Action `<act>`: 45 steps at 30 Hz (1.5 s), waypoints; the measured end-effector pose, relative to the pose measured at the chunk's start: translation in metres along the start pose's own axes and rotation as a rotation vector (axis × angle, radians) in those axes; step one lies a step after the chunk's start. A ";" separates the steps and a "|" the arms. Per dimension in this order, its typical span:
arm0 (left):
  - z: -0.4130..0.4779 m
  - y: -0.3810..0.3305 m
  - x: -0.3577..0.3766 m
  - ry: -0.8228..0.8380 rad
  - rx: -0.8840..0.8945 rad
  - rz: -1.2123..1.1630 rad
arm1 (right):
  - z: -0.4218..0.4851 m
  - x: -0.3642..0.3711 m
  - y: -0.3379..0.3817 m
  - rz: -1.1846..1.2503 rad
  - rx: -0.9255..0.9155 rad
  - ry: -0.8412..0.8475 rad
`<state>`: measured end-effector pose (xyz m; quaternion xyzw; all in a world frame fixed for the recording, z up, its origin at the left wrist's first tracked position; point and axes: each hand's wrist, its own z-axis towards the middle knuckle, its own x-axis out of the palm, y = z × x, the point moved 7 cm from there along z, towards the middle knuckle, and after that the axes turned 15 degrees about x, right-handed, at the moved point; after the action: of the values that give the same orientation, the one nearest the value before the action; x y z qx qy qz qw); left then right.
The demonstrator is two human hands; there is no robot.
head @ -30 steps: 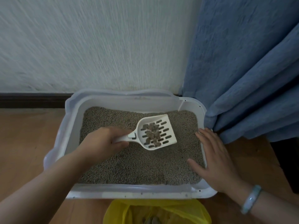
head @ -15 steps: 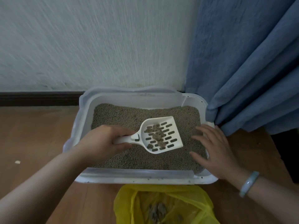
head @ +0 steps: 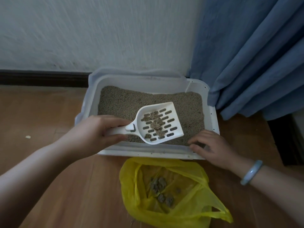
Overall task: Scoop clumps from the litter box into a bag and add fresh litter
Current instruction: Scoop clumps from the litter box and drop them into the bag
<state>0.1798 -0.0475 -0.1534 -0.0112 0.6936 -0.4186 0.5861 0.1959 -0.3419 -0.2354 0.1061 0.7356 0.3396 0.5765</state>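
Head view: the left hand (head: 98, 130), at centre left of the frame, is wrapped round the handle of a white slotted scoop (head: 160, 123). The scoop hangs just above the grey litter (head: 125, 102), over the near half of the white litter box (head: 148, 153). Its long axis runs nearly level across the frame, with the handle pointing left into the fist and the wide mouth pointing right and slightly up. Several clumps (head: 155, 124) lie on its slotted floor.

The right hand (head: 212, 145) rests on the box's near right corner with loosely bent fingers, their tips at the litter's edge, and it grips nothing clearly. A pale bracelet (head: 250, 172) circles that wrist.

Below the box, at lower centre, a yellow bag (head: 130, 178) lies open on the wooden floor (head: 41, 112), with darker lumps (head: 160, 186) inside. A blue curtain (head: 246, 55) fills the upper right.
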 end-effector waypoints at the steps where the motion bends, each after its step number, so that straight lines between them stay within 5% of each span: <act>1: -0.004 -0.001 -0.003 -0.011 -0.010 -0.002 | 0.000 -0.001 0.001 0.005 0.005 0.002; 18: -0.057 -0.034 0.042 0.115 -0.012 0.011 | -0.002 0.001 0.003 -0.042 0.083 0.052; 29: -0.066 -0.017 0.119 0.380 -0.102 -0.093 | -0.002 0.003 0.000 -0.069 0.069 0.031; 45: -0.063 -0.005 0.117 0.466 -0.158 -0.085 | -0.002 0.008 -0.005 -0.095 0.044 0.016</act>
<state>0.0895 -0.0740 -0.2468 0.0108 0.8395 -0.3788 0.3894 0.1931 -0.3418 -0.2444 0.0809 0.7517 0.2964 0.5835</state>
